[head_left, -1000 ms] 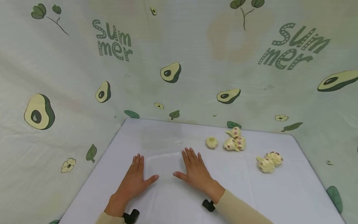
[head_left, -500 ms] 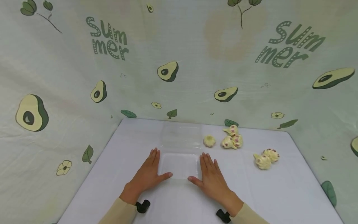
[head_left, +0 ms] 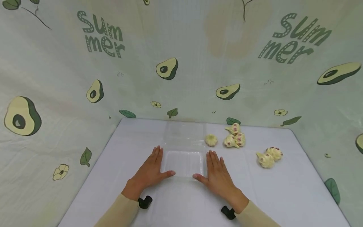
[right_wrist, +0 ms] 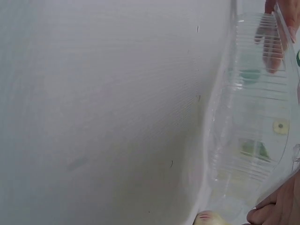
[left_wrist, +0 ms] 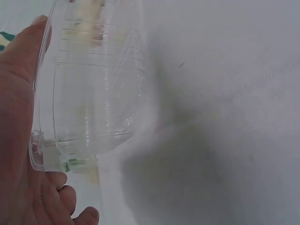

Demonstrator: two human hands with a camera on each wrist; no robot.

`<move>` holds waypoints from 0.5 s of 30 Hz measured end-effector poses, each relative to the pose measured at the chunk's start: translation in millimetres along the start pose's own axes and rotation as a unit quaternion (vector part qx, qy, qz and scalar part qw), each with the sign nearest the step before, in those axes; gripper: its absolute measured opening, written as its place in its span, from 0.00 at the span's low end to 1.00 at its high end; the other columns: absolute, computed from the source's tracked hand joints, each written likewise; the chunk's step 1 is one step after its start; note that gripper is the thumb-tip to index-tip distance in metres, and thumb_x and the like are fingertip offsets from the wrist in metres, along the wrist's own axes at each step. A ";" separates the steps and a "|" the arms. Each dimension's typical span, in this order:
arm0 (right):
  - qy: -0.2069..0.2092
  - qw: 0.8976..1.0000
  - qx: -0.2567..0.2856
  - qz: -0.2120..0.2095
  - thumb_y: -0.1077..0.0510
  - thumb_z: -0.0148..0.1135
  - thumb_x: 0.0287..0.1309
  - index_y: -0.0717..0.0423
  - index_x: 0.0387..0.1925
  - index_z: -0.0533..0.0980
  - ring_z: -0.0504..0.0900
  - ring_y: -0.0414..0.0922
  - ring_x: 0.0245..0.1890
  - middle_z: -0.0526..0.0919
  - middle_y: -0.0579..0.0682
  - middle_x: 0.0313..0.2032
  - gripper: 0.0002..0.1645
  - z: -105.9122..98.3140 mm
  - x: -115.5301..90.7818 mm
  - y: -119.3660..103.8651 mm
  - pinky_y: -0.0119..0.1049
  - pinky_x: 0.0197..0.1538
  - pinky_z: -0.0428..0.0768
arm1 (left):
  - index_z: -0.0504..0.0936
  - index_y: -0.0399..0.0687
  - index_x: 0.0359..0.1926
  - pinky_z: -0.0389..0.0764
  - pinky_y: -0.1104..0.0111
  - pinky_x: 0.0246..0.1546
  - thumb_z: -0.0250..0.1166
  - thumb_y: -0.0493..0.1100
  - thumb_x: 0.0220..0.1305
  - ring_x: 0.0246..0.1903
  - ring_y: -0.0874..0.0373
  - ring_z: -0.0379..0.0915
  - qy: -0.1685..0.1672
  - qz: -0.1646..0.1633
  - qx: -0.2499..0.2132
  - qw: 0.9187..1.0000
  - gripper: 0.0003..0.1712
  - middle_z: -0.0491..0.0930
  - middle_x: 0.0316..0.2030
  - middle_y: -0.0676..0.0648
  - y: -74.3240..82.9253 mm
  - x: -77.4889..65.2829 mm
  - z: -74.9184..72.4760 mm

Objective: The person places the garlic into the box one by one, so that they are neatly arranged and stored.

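Observation:
A clear plastic clamshell box lies unfolded on the white table, its tray (head_left: 184, 164) nearer the body and its lid (head_left: 185, 132) laid back behind. My left hand (head_left: 151, 170) rests along the tray's left side, fingers straight and thumb at the front corner. On the opposite side my right hand (head_left: 219, 178) rests the same way, thumb pointing inward. In the left wrist view the clear plastic wall (left_wrist: 98, 103) stands right beside the palm. The right wrist view shows the ribbed side (right_wrist: 253, 117) of the box, with fingers (right_wrist: 269, 211) at its lower right.
One round garlic bulb (head_left: 211, 140) sits just right of the lid. Three more garlic bulbs (head_left: 231, 141) cluster beyond it, and a pair of garlic bulbs (head_left: 265, 160) lies farther right. A patterned cloth (head_left: 195, 78) hangs behind the table (head_left: 283, 195).
Both hands and the clear box have shifted to the right, mostly in the first half second, bringing the lid close to the single garlic bulb. The head view tilts slightly.

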State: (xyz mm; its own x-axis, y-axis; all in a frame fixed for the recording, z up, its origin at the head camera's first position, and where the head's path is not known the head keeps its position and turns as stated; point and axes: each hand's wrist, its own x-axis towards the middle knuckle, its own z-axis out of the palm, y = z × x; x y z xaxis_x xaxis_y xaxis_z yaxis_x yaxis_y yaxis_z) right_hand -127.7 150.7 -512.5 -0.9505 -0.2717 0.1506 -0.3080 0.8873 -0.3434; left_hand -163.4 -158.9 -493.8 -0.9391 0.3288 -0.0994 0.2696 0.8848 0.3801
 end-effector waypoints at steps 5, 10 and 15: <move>0.002 1.000 -0.001 -0.004 0.22 0.60 0.64 0.74 0.78 0.56 0.52 0.65 0.82 0.57 0.70 0.79 0.68 -2.3 1.4 -2.0 0.66 0.80 0.54 | 0.44 0.36 0.84 0.58 0.48 0.80 0.64 0.84 0.56 0.84 0.41 0.36 -0.022 0.001 -0.012 1.000 0.76 0.39 0.85 0.38 -3.9 2.7 -6.4; 0.006 1.000 -0.003 -0.003 0.22 0.61 0.63 0.73 0.78 0.57 0.53 0.64 0.82 0.58 0.69 0.79 0.68 -3.2 1.7 -0.8 0.66 0.80 0.53 | 0.42 0.42 0.86 0.59 0.46 0.80 0.74 0.77 0.53 0.84 0.43 0.34 -0.051 -0.005 -0.056 0.997 0.77 0.36 0.85 0.42 -10.4 7.7 -9.4; 0.003 1.000 -0.003 -0.007 0.22 0.61 0.63 0.73 0.79 0.56 0.52 0.64 0.82 0.57 0.69 0.79 0.68 -2.2 2.1 0.8 0.66 0.80 0.52 | 0.42 0.51 0.87 0.56 0.45 0.80 0.80 0.70 0.51 0.84 0.45 0.37 -0.058 -0.009 -0.139 0.988 0.77 0.37 0.86 0.45 -21.0 10.4 -7.2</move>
State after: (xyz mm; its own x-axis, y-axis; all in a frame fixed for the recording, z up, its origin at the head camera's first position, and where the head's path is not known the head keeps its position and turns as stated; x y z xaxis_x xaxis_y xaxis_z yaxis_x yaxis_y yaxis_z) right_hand -129.8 151.6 -510.4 -0.9460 -0.2819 0.1602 -0.3208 0.8857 -0.3355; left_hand -180.4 -176.4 -496.2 -0.9079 0.3643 -0.2075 0.1689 0.7708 0.6142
